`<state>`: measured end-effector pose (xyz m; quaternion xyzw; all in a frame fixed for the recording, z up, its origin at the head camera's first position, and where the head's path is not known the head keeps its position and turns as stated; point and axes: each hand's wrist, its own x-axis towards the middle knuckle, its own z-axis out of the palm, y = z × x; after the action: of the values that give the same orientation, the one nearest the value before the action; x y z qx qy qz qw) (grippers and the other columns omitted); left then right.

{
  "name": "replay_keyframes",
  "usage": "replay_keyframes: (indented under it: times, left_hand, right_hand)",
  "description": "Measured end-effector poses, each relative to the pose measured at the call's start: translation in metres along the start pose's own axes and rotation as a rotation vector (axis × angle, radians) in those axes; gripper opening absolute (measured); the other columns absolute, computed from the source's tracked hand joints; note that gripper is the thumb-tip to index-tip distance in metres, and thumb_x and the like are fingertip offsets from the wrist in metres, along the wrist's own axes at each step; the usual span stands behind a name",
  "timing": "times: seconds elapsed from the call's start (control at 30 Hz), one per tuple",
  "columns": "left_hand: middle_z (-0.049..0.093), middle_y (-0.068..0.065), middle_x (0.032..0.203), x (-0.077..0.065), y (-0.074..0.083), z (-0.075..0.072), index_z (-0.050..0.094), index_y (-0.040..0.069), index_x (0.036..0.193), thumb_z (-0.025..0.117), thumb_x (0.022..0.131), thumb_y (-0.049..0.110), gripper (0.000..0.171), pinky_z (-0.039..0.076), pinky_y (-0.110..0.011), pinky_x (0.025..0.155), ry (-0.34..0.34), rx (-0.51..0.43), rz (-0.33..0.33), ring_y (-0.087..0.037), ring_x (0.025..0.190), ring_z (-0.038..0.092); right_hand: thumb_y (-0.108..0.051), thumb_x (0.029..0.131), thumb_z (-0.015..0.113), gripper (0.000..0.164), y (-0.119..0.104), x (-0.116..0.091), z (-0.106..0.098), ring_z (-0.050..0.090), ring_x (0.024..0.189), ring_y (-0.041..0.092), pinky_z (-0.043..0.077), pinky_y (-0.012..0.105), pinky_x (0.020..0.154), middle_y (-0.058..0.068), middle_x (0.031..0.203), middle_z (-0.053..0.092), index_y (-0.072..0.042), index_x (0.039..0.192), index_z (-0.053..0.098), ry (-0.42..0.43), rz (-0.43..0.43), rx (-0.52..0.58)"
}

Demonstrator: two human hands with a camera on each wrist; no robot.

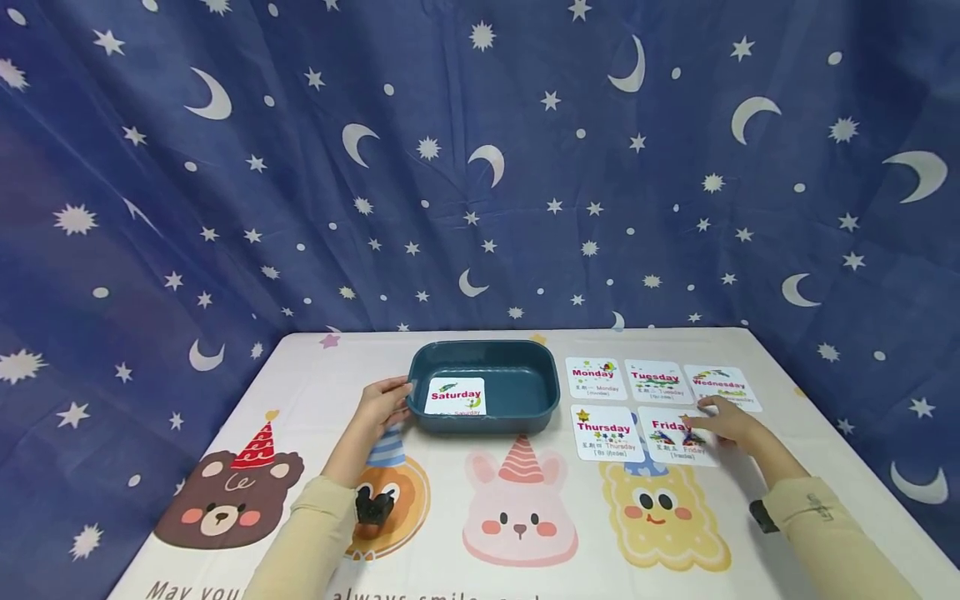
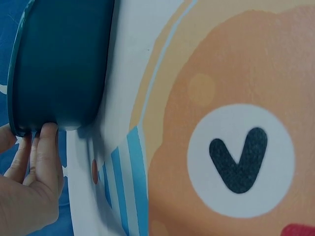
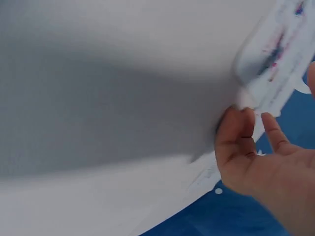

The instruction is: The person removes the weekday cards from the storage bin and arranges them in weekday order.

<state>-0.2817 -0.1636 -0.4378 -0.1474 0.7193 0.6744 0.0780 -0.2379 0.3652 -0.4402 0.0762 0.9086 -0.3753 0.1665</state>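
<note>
Friday card (image 1: 663, 437) lies on the bench (image 1: 442, 475) partly beneath the right hand (image 1: 735, 423), fingers loosely bent; I cannot tell if they touch. The left hand (image 1: 381, 407) pinches the box (image 1: 517, 423), Saturday card (image 1: 456, 397) inside. Beside Friday lies Thursday card (image 1: 607, 433); behind, Monday card (image 1: 596, 378), Tuesday card (image 1: 658, 382), Wednesday card (image 1: 722, 387).

Head view high, wrists' close (right's, apparently)

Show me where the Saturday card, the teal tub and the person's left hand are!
Saturday card (image 1: 456, 397): head view, middle of its printed face.
Teal tub (image 1: 513, 424): head view, outside of its front wall.
Left hand (image 1: 379, 406): head view, back of the hand.
</note>
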Motion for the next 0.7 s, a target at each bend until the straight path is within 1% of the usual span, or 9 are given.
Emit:
replay_keyframes:
  times: [0.07,0.13,0.2,0.3,0.43,0.5,0.57,0.6,0.7]
  left_hand:
    - [0.056,-0.02,0.121,0.0,0.0,-0.001,0.047,-0.003,0.134,0.054,0.095,0.01,0.041,0.057,-0.024,0.071,-0.001,0.002,0.0,-0.01,0.077,0.062]
    - [0.056,-0.02,0.121,0.001,0.0,-0.002,0.047,-0.003,0.134,0.054,0.095,0.01,0.041,0.057,-0.024,0.07,0.003,0.0,-0.001,-0.01,0.077,0.062]
    - [0.057,-0.019,0.119,0.001,0.0,-0.002,0.047,-0.003,0.134,0.054,0.095,0.01,0.041,0.056,-0.022,0.068,0.0,-0.005,0.001,-0.01,0.077,0.062]
    - [0.059,-0.015,0.113,0.001,0.001,-0.003,0.048,-0.003,0.133,0.055,0.094,0.01,0.041,0.056,-0.02,0.065,0.003,-0.01,0.007,-0.008,0.075,0.061]
    - [0.06,-0.01,0.104,0.0,0.001,-0.003,0.046,-0.005,0.133,0.055,0.094,0.009,0.043,0.057,-0.021,0.067,-0.017,-0.014,0.019,-0.007,0.073,0.062]
    - [0.061,-0.01,0.103,-0.001,0.0,-0.003,0.046,-0.006,0.133,0.055,0.094,0.008,0.043,0.057,-0.022,0.068,-0.023,-0.018,0.023,-0.007,0.072,0.063]
    - [0.061,-0.011,0.103,-0.001,0.0,-0.002,0.046,-0.007,0.133,0.055,0.094,0.007,0.043,0.057,-0.022,0.067,-0.027,-0.027,0.024,-0.007,0.072,0.063]
    - [0.062,-0.011,0.104,-0.001,-0.001,-0.002,0.046,-0.007,0.133,0.055,0.094,0.007,0.042,0.057,-0.021,0.066,-0.026,-0.031,0.025,-0.007,0.072,0.063]
    - [0.062,-0.013,0.106,0.0,-0.002,-0.002,0.046,-0.007,0.132,0.055,0.094,0.007,0.042,0.055,-0.019,0.063,-0.027,-0.034,0.029,-0.007,0.072,0.062]
  right_hand:
    - [-0.029,0.09,0.059,0.072,-0.003,0.001,-0.001,0.033,0.114,0.049,0.039,0.053,0.096,0.044,0.133,0.018,0.017,0.131,0.022,0.015,-0.019,-0.03]
    - [-0.029,0.091,0.058,0.07,-0.006,0.001,-0.001,0.033,0.116,0.051,0.034,0.059,0.101,0.045,0.132,0.023,0.017,0.131,0.024,0.038,-0.045,-0.079]
    - [-0.027,0.091,0.057,0.066,-0.01,0.001,-0.001,0.039,0.113,0.051,0.038,0.057,0.096,0.044,0.129,0.031,0.017,0.13,0.028,0.06,-0.08,-0.108]
    - [-0.025,0.092,0.056,0.059,-0.017,-0.002,-0.001,0.048,0.101,0.044,0.046,0.048,0.083,0.04,0.118,0.043,0.016,0.127,0.034,0.106,-0.115,-0.132]
    - [-0.021,0.093,0.055,0.05,-0.028,-0.006,0.005,0.051,0.089,0.034,0.044,0.037,0.072,0.034,0.108,0.05,0.013,0.125,0.041,0.167,-0.12,-0.111]
    - [-0.02,0.093,0.054,0.046,-0.035,-0.007,0.01,0.051,0.087,0.032,0.043,0.034,0.07,0.032,0.106,0.05,0.012,0.124,0.044,0.188,-0.123,-0.082]
    - [-0.02,0.094,0.052,0.044,-0.041,-0.009,0.015,0.052,0.088,0.031,0.045,0.034,0.07,0.03,0.107,0.05,0.01,0.125,0.045,0.195,-0.13,-0.032]
    - [-0.021,0.095,0.052,0.044,-0.045,-0.01,0.018,0.054,0.088,0.033,0.047,0.034,0.07,0.029,0.106,0.051,0.01,0.126,0.045,0.192,-0.141,-0.008]
    - [-0.022,0.097,0.05,0.044,-0.055,-0.013,0.025,0.056,0.095,0.039,0.052,0.037,0.073,0.029,0.11,0.05,0.009,0.128,0.044,0.175,-0.179,0.052]
